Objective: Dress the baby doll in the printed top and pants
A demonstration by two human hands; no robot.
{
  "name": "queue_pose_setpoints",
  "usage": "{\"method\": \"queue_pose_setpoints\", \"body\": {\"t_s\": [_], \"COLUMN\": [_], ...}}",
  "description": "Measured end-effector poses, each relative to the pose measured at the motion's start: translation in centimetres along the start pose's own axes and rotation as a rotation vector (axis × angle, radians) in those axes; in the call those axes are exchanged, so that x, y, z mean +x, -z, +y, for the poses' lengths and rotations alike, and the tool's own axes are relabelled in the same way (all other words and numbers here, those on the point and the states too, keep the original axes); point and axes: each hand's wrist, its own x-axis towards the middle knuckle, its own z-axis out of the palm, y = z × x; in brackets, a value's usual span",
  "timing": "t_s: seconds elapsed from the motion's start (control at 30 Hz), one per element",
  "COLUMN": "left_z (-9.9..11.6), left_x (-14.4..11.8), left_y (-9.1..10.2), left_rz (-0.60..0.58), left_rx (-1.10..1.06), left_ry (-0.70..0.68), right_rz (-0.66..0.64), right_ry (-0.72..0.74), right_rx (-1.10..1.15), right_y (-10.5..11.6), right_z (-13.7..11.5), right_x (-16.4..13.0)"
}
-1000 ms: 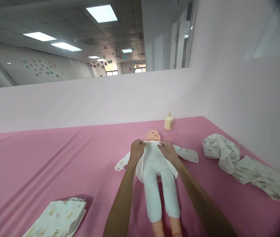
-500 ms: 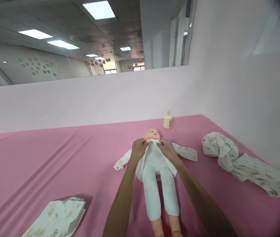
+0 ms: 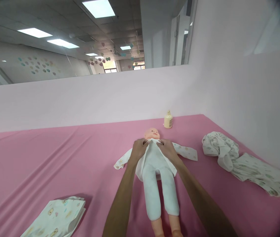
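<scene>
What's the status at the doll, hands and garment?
Left hand and right hand both pinching the printed top at the doll collar. Doll on its back on the pink sheet. Nothing in the way.

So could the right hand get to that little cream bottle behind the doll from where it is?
Probably yes: the right hand rests at the doll's collar, and only bare pink sheet lies between it and the cream bottle.
</scene>
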Motion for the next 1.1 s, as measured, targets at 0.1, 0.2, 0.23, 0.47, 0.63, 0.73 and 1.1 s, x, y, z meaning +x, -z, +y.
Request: {"method": "queue_pose_setpoints", "body": {"t_s": [0.1,0.2,0.23,0.47,0.63,0.73,1.1], "left_z": [-0.1,0.0,0.2,1.3,1.4,1.3,1.4], "left_x": [0.0,-0.1,-0.1,-0.3,-0.2,-0.2,-0.3], "left_y": [-0.1,-0.5,-0.7,-2.6,-3.3,-3.4,-3.4], "left_rz": [-0.003,0.010,0.017,0.033,0.056,0.069,0.052], "left_rx": [0.004,0.017,0.023,0.197,0.275,0.295,0.358], "left_ry": [-0.002,-0.026,-0.039,-0.118,-0.153,-0.150,-0.195], "right_rz": [0.001,-0.007,-0.011,-0.029,-0.007,-0.001,-0.066], "right_ry": [0.000,-0.001,-0.002,0.029,0.058,0.067,0.128], "right_rx": [0.010,0.031,0.042,0.113,0.068,0.054,0.032], "right_y": [0.1,0.0,0.0,-0.5,-0.7,-0.7,-0.4], "right_z": [-0.2,-0.3,-0.3,0.1,0.0,-0.1,-0.6], "right_x": [-0.1,-0.2,-0.2,-0.1,-0.2,-0.2,-0.4]}}
